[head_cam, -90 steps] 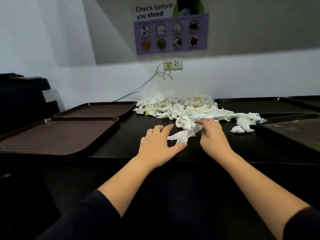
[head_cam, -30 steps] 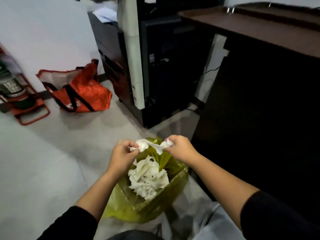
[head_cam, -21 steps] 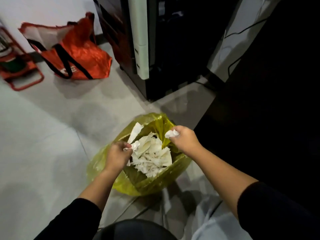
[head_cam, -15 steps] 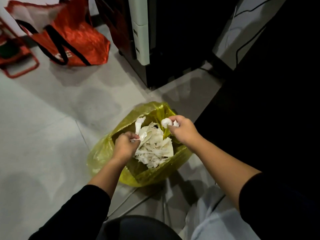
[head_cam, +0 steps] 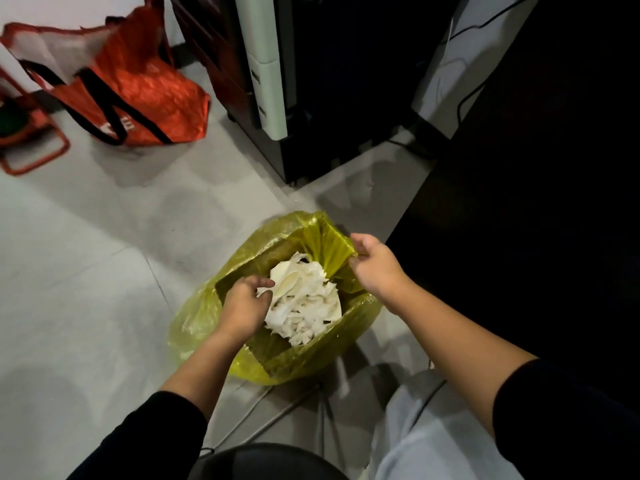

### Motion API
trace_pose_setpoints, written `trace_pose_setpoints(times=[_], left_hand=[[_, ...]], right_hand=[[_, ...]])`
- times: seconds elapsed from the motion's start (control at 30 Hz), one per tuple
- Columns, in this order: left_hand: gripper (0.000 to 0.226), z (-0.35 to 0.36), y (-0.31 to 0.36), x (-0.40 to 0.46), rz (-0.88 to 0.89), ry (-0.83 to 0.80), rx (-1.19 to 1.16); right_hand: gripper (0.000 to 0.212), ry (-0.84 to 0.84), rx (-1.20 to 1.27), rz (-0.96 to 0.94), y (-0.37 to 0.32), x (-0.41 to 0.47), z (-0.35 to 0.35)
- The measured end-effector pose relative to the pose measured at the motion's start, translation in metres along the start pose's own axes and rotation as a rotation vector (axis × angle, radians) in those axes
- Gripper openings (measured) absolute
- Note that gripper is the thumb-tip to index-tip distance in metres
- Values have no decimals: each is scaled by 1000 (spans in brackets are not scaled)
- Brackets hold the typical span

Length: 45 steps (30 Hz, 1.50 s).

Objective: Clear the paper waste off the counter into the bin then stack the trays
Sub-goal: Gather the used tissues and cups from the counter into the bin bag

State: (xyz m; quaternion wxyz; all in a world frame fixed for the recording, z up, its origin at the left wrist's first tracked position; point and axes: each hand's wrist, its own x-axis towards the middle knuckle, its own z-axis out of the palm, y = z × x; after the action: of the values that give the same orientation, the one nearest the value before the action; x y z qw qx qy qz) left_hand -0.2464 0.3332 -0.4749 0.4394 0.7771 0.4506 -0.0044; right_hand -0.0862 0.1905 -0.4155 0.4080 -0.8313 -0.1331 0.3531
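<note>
Crumpled white paper waste [head_cam: 304,306] heaped inside the yellow plastic-lined bin [head_cam: 277,358] on the grey floor. Left hand [head_cam: 242,303] over the heap, fingers loosely curled, gripping nothing clear; right hand [head_cam: 375,265] at the liner's far rim, fingers bent, grip impossible to tell. Probably light, soft, springy stuff: best gathered in bunched handfuls, pressed down gently.

Your left hand [head_cam: 242,303] covers part of the paper waste [head_cam: 304,306], so maybe it's pinching some. The orange bag [head_cam: 131,88] gets clipped up top, and right fingertips hide behind the bin liner [head_cam: 311,358].
</note>
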Motion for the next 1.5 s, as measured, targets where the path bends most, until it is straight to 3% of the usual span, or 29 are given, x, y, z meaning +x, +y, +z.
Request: trace_pose_setpoints(times=[0.17,0.37,0.57,0.83,1.03,1.2,1.37,1.5], left_hand=[[22,-12,43,-21,135,23,-81],[27,-39,125,-60,486,94,-49],[24,-48,225,-125,864,180,14],[24,-14,351,-231,1321,96,13],[23,48,435,-294,1586,78,-10],[23,113,496,-327,1680,-108,100],[43,177,549,-352,1625,-325,373],[52,215,579,-358,1625,-313,477]], right_hand=[[45,4,-213,-158,-31,-27,-21],[48,74,-374,-434,-76,-87,-79],[49,306,-482,-616,-94,-164,-154],[42,754,-624,-741,-84,-285,-274],[33,1077,-545,-630,-25,-361,-373],[30,1233,-483,-374,43,-405,-440],[39,1276,-500,-111,88,-419,-486],[48,1244,-609,4,98,-410,-513]])
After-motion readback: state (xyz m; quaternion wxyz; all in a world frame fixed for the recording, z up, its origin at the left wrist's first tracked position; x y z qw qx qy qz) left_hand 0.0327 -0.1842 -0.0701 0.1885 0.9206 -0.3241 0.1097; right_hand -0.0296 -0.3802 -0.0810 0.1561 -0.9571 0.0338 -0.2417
